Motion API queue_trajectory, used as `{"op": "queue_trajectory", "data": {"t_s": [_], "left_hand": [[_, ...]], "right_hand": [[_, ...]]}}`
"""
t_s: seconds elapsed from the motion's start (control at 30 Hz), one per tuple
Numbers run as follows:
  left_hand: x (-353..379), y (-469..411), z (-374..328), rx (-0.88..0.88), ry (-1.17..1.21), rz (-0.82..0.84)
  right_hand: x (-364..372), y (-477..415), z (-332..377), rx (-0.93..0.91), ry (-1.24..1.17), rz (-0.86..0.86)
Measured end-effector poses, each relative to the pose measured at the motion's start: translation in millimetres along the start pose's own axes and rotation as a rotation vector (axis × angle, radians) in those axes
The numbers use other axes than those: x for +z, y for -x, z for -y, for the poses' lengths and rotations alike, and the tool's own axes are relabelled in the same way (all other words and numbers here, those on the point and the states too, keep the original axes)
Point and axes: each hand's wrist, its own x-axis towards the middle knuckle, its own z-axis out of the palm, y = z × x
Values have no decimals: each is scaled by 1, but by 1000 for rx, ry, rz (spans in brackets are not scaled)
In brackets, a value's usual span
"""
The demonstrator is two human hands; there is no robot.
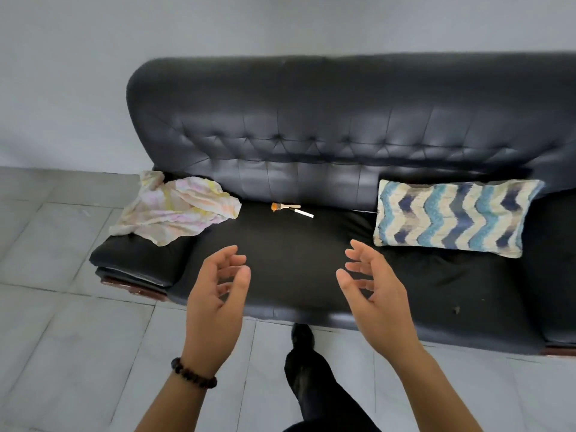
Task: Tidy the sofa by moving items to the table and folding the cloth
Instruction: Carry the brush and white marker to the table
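- Sofa: black tufted leather sofa (311,120) against a grey wall; nothing looks moved off it yet, and the cloth is unfolded.
- Crumpled pastel pink-and-yellow cloth (177,210) is draped over the left armrest, one corner spilling onto the seat.
- Small brush with orange bristles and a pale handle (285,207) lies mid-seat near the backrest. Long axis is roughly left-right, bristles to the left.
- Thin white stick with a dark end (304,212) is just beside the brush handle, maybe touching it. It slants down to the right, dark end toward the brush.
- Blue-and-cream chevron cushion (455,216) leans at the right end of the seat.
- Left grip (216,294) and right grip (377,294) hover over the seat front, palms facing each other. Both are wide, fingers loosely spread, holding nothing.
- Key relation: brush and stick sit straight ahead, on the line between the two grips.
- Brush is marginally closer to the left grip, stick to the right; it is close to even.
- Cloth is ahead and off to the left, so the left grip is clearly nearer.
- Likely next: reach forward and pinch across the handles.
- Worktop is not in view.
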Motion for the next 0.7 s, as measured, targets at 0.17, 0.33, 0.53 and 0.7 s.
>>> {"op": "queue_trajectory", "data": {"t_s": [0.17,0.33,0.53,0.7], "left_hand": [[6,-113,5,-23,-33,27],[17,-203,37,-100,-57,37],[60,-286,129,-160,-123,144],[126,-352,264,-181,-183,265]], "right_hand": [[33,-108,9,54,-26,2],[74,-194,0,126,11,70],[133,-266,-76,246,95,75],[192,-318,-189,337,147,52]]}}
